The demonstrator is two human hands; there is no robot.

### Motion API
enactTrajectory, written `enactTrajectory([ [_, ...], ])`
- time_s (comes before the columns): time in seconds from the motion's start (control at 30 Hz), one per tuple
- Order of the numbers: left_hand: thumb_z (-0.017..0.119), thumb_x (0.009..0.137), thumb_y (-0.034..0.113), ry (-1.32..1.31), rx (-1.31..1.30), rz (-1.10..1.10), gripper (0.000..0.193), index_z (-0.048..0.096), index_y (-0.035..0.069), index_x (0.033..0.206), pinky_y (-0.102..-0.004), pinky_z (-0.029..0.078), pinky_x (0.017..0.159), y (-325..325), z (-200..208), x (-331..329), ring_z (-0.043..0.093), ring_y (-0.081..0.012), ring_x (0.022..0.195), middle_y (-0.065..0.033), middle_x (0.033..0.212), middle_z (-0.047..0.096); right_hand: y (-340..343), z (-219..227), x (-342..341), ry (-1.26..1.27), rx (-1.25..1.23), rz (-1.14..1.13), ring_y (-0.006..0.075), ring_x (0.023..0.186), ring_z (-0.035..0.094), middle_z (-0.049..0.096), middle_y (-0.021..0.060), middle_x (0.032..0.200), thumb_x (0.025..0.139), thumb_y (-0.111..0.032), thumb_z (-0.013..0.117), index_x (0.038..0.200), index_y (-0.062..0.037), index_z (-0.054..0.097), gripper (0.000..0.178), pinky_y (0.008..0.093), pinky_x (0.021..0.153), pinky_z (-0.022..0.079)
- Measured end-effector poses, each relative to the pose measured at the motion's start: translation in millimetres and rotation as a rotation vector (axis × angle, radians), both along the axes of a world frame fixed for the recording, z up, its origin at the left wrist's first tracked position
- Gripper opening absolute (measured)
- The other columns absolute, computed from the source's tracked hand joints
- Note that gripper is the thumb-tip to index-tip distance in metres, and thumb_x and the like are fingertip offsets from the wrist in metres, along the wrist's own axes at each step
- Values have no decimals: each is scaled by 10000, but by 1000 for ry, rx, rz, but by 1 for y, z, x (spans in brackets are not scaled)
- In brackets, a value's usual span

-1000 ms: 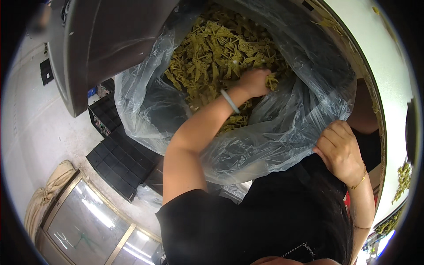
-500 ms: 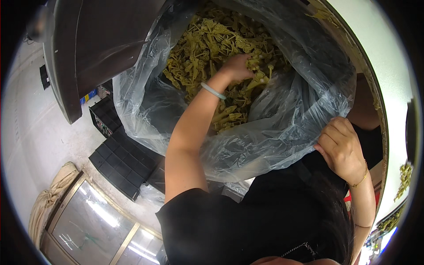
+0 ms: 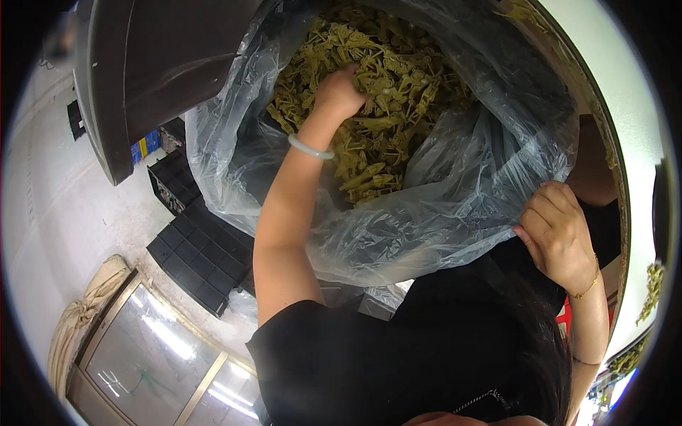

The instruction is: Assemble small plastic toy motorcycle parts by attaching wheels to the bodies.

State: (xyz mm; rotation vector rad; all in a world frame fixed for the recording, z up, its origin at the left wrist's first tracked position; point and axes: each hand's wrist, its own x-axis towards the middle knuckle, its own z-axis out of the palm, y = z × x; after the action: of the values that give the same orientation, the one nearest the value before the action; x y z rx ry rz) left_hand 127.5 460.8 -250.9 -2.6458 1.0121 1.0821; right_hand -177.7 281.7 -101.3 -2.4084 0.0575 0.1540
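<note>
- Now the left hand (image 3: 339, 89) sits deeper in the clear plastic bag (image 3: 455, 213) than a second ago, when it lay nearer the right of the heap; it has travelled up and left across the pile.
- Its fingers are buried among the olive-green plastic pieces (image 3: 383, 121), curled into them as if gathering a clump, though how much they have closed on cannot be told, since the fingertips are hidden.
- A pale bangle (image 3: 310, 148) rides on that wrist, above the heap.
- The right hand (image 3: 558, 231) stays at the bag's near rim, fingers pinched shut on a fold of the film, holding the mouth open; it has hardly shifted.
- The green pieces fill the bag's bottom, well inside the crumpled film and beneath a dark curved cover (image 3: 156, 64) at the upper left.
- Judged from this, the reach into the heap is under way and nothing has been lifted clear.
- Below left lie a black gridded tray (image 3: 199, 259) and a glass-topped frame (image 3: 142, 362) on the pale floor.
</note>
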Motion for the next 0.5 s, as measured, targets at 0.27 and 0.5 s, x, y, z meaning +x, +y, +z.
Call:
enactTrajectory([
  [0.27, 633, 742, 203, 377, 208, -468, 475, 583, 16, 1176, -391, 493, 878, 40, -33, -57, 596, -336, 1025, -195, 1144, 608, 1, -6, -5, -28, -7, -13, 275, 815, 538, 531, 93, 763, 617, -94, 717, 713, -16, 547, 210, 400, 831, 461],
  [0.5, 686, 763, 202, 669, -23, -145, 446, 597, -15, 1143, -319, 527, 734, 66, -55, -36, 647, -214, 793, -132, 1024, 655, 1, -6, -6, -41, 14, -13, 274, 836, 539, 537, 93, 778, 622, -87, 714, 720, -15, 549, 205, 398, 836, 458],
])
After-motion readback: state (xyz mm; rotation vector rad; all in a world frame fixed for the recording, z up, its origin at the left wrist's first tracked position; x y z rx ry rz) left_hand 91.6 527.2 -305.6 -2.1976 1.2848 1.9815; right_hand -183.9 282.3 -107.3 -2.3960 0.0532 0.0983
